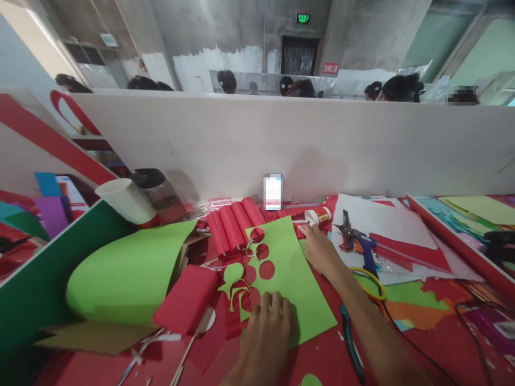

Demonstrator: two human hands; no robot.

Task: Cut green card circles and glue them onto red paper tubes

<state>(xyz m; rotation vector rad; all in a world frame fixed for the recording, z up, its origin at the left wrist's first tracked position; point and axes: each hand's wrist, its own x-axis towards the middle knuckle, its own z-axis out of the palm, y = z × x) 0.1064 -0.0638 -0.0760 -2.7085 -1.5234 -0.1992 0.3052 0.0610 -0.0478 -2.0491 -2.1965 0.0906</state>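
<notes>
My left hand [267, 327] lies flat, fingers together, on the near edge of a green paper sheet [287, 268] that has several round holes cut out of it. My right hand [317, 244] reaches forward past the sheet's far right corner and its fingers close on a white glue bottle [317, 216] lying on its side. Behind the sheet rests a row of red paper rolls [235, 222]. A blue glue gun [362, 246] lies just right of my right wrist.
A curled green paper roll [124, 273] and a red folded block [187, 297] lie at the left. A white cup [126, 201] and a jar [159, 193] stand behind. A phone [272, 192] leans on the white partition [322, 145]. Yellow-handled scissors [372, 284], cables and paper scraps lie right.
</notes>
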